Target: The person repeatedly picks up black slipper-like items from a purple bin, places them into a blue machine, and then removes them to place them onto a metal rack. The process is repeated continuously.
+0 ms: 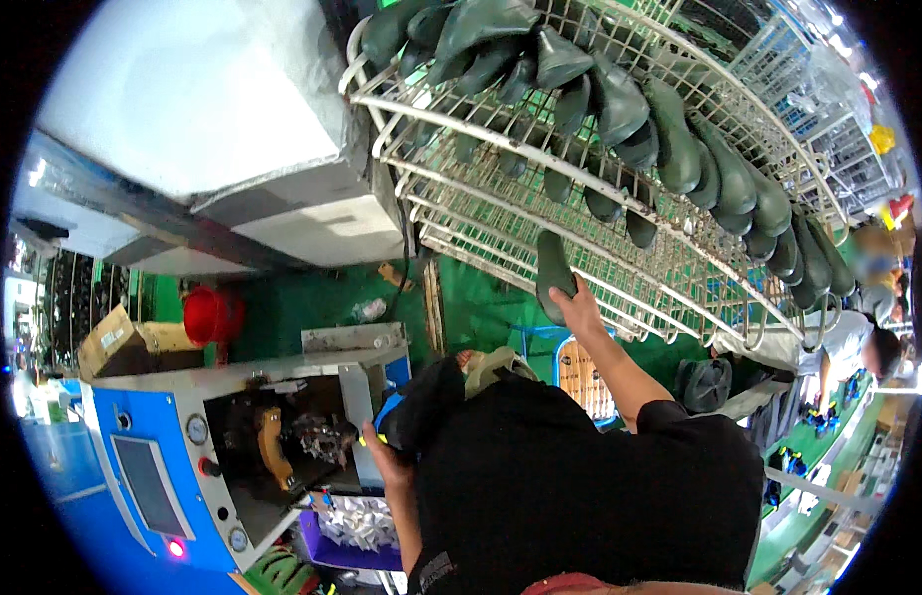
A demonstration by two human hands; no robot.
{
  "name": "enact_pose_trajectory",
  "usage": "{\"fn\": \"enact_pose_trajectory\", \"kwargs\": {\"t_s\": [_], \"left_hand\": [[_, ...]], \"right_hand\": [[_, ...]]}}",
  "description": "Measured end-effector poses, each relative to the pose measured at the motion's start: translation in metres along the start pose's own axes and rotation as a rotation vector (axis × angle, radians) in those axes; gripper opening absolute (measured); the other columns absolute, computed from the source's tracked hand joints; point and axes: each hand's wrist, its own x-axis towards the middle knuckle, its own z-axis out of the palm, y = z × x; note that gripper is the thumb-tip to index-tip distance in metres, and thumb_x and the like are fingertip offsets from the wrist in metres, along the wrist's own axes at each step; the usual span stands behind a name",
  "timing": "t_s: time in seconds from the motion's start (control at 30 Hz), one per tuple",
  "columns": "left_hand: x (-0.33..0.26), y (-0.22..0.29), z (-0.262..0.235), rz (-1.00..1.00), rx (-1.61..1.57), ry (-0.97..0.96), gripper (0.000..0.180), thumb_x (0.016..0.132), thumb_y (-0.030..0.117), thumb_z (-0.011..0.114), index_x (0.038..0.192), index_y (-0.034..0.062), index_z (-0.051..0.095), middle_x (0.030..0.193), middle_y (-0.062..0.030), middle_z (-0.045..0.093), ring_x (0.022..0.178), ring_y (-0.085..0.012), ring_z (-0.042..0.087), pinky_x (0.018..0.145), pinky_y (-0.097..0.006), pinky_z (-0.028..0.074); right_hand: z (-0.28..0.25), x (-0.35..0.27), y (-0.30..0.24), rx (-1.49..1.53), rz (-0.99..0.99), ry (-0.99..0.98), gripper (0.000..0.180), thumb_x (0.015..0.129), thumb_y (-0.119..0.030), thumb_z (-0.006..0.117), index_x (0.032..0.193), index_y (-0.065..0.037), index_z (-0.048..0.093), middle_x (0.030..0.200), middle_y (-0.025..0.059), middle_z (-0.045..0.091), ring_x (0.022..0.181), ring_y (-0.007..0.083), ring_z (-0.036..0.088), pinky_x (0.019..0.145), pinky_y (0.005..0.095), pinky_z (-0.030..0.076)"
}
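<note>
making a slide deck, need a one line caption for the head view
Right hand holds a smooth dark-green foot-shaped form at an off-white metal wire rack.

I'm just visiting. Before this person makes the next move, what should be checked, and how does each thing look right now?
1. Right hand has hold of the dark green foot-shaped form: ok, gripped at its nearer end.
2. That form is clear of the wire rack: cannot tell; they overlap in this view.
3. Left hand has a firm hold on the dark item with blue and yellow trim: cannot tell; the grip is partly hidden.
4. Other forms lined up on the rack: ok.
5. Red light off: not ok, it is lit; its meaning isn't shown.
</note>
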Motion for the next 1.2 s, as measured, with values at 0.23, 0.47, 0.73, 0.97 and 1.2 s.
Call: {"fn": "enact_pose_trajectory", "kwargs": {"t_s": [0.23, 0.47, 0.73, 0.97, 1.2], "left_hand": [[0.007, -0.008, -0.008, 0.004, -0.104, -0.081, 0.079, 0.101, 0.067, 0.042, 0.144, 0.0014, 0.051, 0.138, -0.0157, 0.062, 0.126, -0.0301, 0.062, 0.112, -0.047, 0.046], [-0.025, 0.021, -0.003, 0.056, 0.323, 0.307, 0.091, 0.090, 0.079, 0.052, 0.131, -0.0022, 0.060, 0.126, -0.0129, 0.063, 0.113, -0.0256, 0.058, 0.099, -0.040, 0.045], [-0.180, -0.012, -0.156, 0.333, -0.006, 0.493, 0.056, 0.087, 0.049, 0.075, 0.118, 0.0030, 0.069, 0.108, -0.0085, 0.070, 0.098, -0.0220, 0.066, 0.084, -0.039, 0.055], [-0.324, -0.125, -0.289, 1.115, -0.481, 0.948, 0.039, 0.087, 0.035, 0.078, 0.110, 0.0056, 0.067, 0.110, -0.0062, 0.067, 0.095, -0.0227, 0.065, 0.088, -0.038, 0.052], [-0.269, -0.253, -0.451, 0.128, 0.258, 1.828, 0.030, 0.082, 0.023, 0.074, 0.087, -0.0059, 0.071, 0.112, -0.0238, 0.064, 0.100, -0.0436, 0.063, 0.088, -0.050, 0.050]], "right_hand": [[0.034, 0.095, 0.083, -0.559, 0.025, 0.142, 0.091, 0.089, -0.043, 0.068, 0.159, -0.004, 0.025, 0.120, 0.0326, 0.066, 0.116, 0.0466, 0.063, 0.099, 0.0513, 0.050], [0.042, 0.177, 0.110, -0.201, -0.021, 0.258, 0.074, 0.094, -0.027, 0.068, 0.157, -0.009, 0.035, 0.149, 0.0148, 0.053, 0.125, 0.0356, 0.056, 0.101, 0.0472, 0.048], [0.018, 0.212, 0.088, -0.773, 0.063, 0.178, 0.070, 0.099, -0.038, 0.064, 0.158, -0.015, 0.032, 0.148, 0.0167, 0.049, 0.110, 0.0382, 0.060, 0.095, 0.0590, 0.046], [0.179, 0.031, -0.102, -0.952, -0.538, -0.315, 0.054, 0.102, -0.026, 0.057, 0.150, -0.002, 0.049, 0.136, 0.0241, 0.061, 0.116, 0.0361, 0.063, 0.099, 0.0442, 0.049], [0.355, -0.271, -0.257, -0.141, -1.394, -0.951, 0.028, 0.101, -0.009, 0.061, 0.124, 0.004, 0.067, 0.119, 0.0151, 0.072, 0.109, 0.0239, 0.068, 0.097, 0.0354, 0.051]]}}
